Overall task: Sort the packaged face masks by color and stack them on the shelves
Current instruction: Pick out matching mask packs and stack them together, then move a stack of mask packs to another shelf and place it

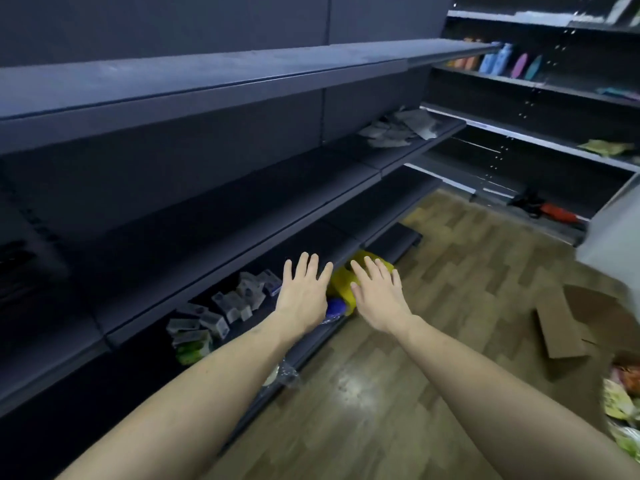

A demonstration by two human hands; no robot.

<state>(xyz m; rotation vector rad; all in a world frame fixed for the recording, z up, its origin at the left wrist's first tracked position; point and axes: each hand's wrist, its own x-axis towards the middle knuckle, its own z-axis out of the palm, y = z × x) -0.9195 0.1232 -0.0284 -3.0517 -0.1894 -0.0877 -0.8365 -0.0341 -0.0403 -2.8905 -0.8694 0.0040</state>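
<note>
Both my arms reach forward over the bottom shelf [311, 344] of a dark shelving unit. My left hand [304, 295] is spread flat with straight fingers and holds nothing. My right hand [379, 295] is also spread flat, hovering over a yellow package [341, 284] lying on the bottom shelf. A blue item [336, 308] shows between my hands. Several small grey and white packaged masks [239, 301] lie scattered on the bottom shelf to the left, with a green pack [192, 349] at their near end. Grey packages [401, 128] lie on a higher shelf at the right.
The upper shelves [207, 81] in front of me are bare. A second shelving unit at the right holds bottles [495, 58] and a green packet [606, 147]. A flattened cardboard box [568, 323] lies on the wooden floor, with colourful packets [623, 407] at the right edge.
</note>
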